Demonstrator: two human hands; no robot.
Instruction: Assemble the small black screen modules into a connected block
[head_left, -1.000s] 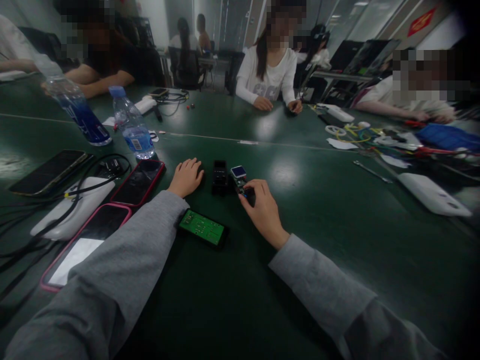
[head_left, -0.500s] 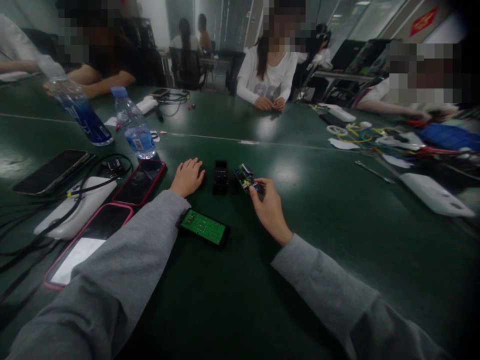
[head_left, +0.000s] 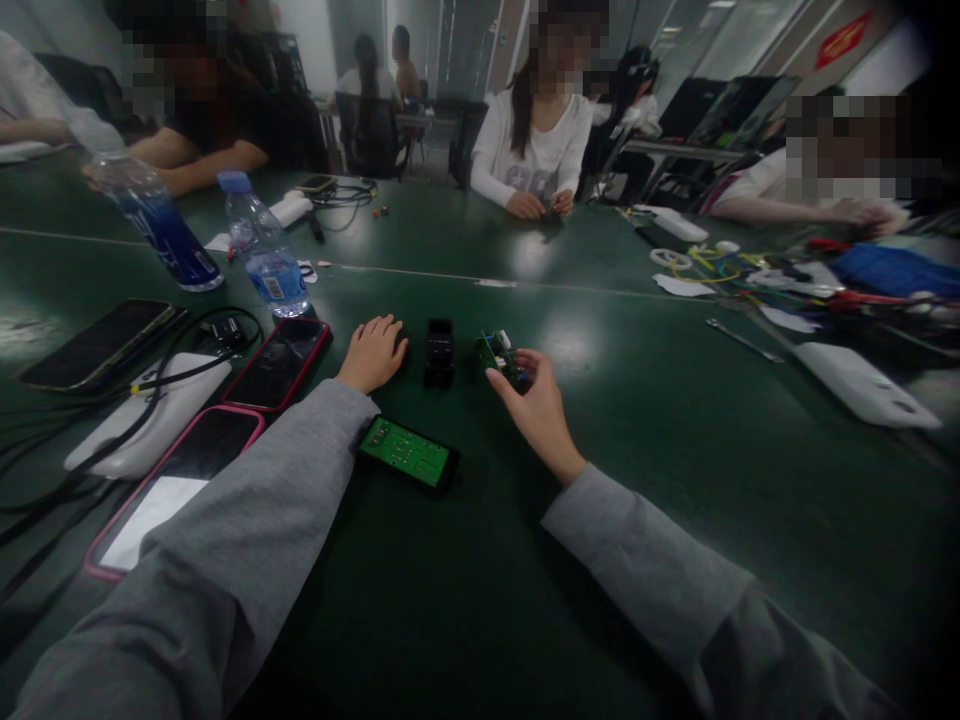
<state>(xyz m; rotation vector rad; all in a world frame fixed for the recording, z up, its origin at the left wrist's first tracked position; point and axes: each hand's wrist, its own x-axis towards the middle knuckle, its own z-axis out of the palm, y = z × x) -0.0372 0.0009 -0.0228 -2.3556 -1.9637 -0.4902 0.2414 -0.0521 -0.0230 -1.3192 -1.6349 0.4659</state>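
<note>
My right hand point(head_left: 534, 392) grips a small circuit board point(head_left: 495, 354) with components on it, thumb on the near side and fingers behind. The board is tilted up over the table. To its left, a small black plastic case point(head_left: 440, 352) stands on the table, between my two hands and touching neither. My left hand point(head_left: 373, 354) lies palm down on the table with its fingers spread and holds nothing. By my left sleeve a green circuit board point(head_left: 408, 452) rests in a black housing, solder side up.
At left lie a red-edged phone point(head_left: 277, 364), a pink-cased phone point(head_left: 177, 490), a white power bank point(head_left: 150, 415) and black cables. Two bottles, one a water bottle point(head_left: 274, 275), stand behind. Tangled wires point(head_left: 720, 265) and a white device point(head_left: 862, 382) are at right. Other people sit around the table.
The circuit board in my right hand has turned and its face now stands more upright. My left hand stays in place.
</note>
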